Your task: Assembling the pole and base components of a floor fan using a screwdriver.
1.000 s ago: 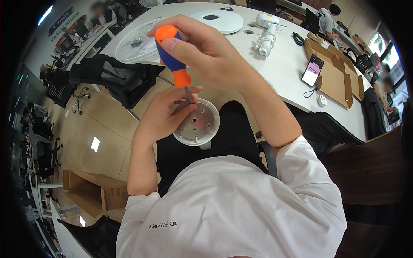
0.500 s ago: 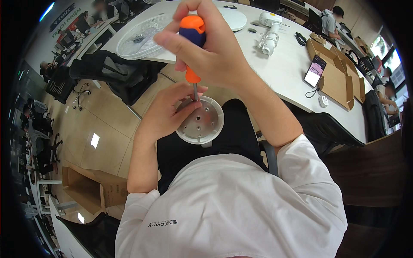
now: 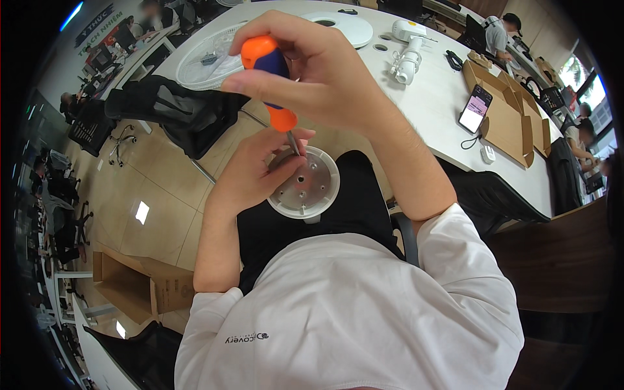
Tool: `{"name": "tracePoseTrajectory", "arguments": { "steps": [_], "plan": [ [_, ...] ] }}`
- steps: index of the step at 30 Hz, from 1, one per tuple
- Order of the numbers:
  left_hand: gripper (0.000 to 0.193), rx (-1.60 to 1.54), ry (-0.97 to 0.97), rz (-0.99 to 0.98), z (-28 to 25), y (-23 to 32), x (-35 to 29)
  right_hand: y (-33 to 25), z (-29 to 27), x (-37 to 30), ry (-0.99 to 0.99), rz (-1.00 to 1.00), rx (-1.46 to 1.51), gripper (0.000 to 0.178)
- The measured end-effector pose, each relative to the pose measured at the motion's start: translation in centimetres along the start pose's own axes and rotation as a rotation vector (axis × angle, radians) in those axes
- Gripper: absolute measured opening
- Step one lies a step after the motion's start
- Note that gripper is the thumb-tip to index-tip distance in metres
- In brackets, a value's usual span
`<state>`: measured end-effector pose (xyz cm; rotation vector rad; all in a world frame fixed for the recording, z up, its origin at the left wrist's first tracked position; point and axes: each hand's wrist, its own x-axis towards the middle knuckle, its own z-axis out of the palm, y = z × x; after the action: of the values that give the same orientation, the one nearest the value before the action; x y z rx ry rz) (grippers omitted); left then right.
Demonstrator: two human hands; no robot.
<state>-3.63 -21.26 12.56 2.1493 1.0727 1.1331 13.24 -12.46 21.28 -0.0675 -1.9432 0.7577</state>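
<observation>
My right hand (image 3: 325,81) is closed around the orange and dark blue handle of a screwdriver (image 3: 281,117), its thumb stretched along the near side. The metal shaft leans, handle to the left, and runs down into a round, shallow white housing (image 3: 334,188). This housing sits over my lap, its open side up, with small holes and posts inside. At its far left rim my left hand (image 3: 244,169) is closed, thumb inside the rim and fingertips by the shaft. Those fingers hide the screwdriver's tip, so I cannot see what it touches.
Across the white table (image 3: 429,117) lie a fan grille (image 3: 188,68), a round white base (image 3: 354,29), a white fan motor part (image 3: 407,62), a phone (image 3: 476,107) and an opened cardboard box (image 3: 513,133). A black chair (image 3: 175,117) stands left; another box (image 3: 140,286) is on the floor.
The screwdriver's handle has tipped to the left and slightly down, and my right hand has shifted, its fingers looser around the handle. My left hand and the housing stay nearly in place.
</observation>
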Motion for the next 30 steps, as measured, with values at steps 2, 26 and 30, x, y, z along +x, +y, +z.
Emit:
{"name": "tracePoseTrajectory", "arguments": {
  "steps": [2, 26, 30],
  "plan": [
    [0.032, -0.021, 0.004, -0.036, 0.1, 0.3, -0.2, -0.3, 0.1, -0.1, -0.016, -0.063, -0.177, 0.025],
    [0.019, 0.060, 0.007, -0.108, -0.2, 0.0, -0.2, -1.0, 0.4, 0.2, 0.047, -0.152, -0.310, 0.059],
    [0.021, 0.159, -0.020, -0.037, -0.4, -0.4, 0.1, 0.2, -0.3, -0.7, -0.023, -0.146, -0.265, 0.054]
  ]
}}
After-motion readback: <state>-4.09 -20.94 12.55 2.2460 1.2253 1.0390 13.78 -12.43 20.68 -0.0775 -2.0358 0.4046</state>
